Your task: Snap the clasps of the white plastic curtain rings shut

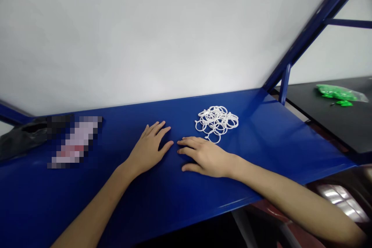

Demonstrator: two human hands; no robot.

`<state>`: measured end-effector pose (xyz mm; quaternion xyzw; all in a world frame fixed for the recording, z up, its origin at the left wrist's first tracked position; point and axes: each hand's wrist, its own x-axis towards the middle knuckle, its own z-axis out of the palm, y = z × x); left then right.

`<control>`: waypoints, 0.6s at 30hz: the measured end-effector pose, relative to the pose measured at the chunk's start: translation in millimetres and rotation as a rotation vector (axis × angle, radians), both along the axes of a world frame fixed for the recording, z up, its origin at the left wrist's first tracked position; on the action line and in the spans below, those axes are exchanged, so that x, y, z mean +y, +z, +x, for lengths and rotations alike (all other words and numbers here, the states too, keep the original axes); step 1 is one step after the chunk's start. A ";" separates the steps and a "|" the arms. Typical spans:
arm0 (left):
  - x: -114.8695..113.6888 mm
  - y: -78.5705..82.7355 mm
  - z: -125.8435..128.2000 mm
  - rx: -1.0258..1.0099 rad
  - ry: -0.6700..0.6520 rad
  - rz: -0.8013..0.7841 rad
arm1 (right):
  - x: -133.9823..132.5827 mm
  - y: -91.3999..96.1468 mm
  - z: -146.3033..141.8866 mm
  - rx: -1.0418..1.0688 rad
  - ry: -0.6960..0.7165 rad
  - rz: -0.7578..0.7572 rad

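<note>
My left hand (pixel 151 144) lies flat on the blue shelf (pixel 180 205), palm down, with its fingers spread and nothing in it. To its right, my right hand (pixel 207 158) also rests palm down, fingers apart and pointing left, holding nothing. A small gap separates the two hands. Just beyond my right hand lies a loose heap of thin white plastic rings (pixel 216 120), each with a small knob. One ring at the near side of the heap sits close to the back of that hand.
On the left are a black plastic bag (pixel 20 137) and a blurred-out pale item with a red patch (pixel 77 139). A white wall (pixel 162 38) closes off the back. Blue metal bars (pixel 308 27) slant up at right. Beyond, a black table (pixel 328 124) bears a bag of green pieces (pixel 338 92).
</note>
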<state>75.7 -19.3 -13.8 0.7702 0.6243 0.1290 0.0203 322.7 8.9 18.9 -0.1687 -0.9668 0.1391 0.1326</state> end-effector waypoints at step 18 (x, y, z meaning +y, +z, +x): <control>-0.1 0.6 -0.8 -0.031 -0.011 -0.001 | 68.8 -3.5 37.3 -0.209 -0.706 0.144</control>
